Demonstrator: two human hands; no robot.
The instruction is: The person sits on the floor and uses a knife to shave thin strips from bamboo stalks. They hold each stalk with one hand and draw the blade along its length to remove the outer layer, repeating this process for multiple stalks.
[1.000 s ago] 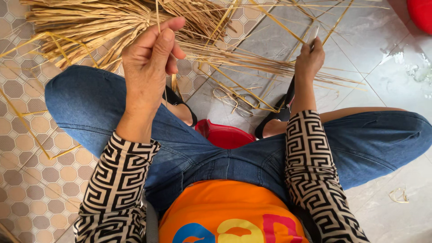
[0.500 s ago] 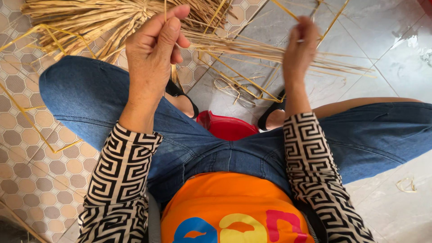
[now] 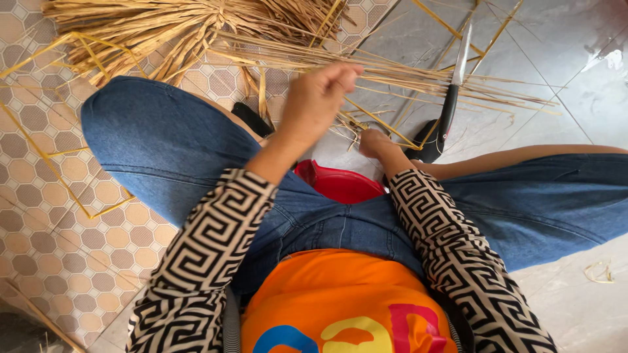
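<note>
The floor is two kinds of tile: small beige patterned tiles [image 3: 46,216] on the left hand's side, and glossy grey tiles [image 3: 575,91] beyond and beside the right hand. No packages, labels or signs show. A heap of dry straw-coloured fibre [image 3: 163,26] lies on the floor beyond the left hand, and a sheaf of long thin strips [image 3: 418,78] stretches from there across the grey tiles. A red plastic seat [image 3: 340,184] shows just below both hands, between the legs in blue jeans. The left hand [image 3: 318,98] is raised and curled closed, fingers pinched on the near ends of the strips. The right hand [image 3: 373,142] sits low, mostly hidden; its grip cannot be told. A black-handled knife [image 3: 451,104] lies just beyond the right hand.
</note>
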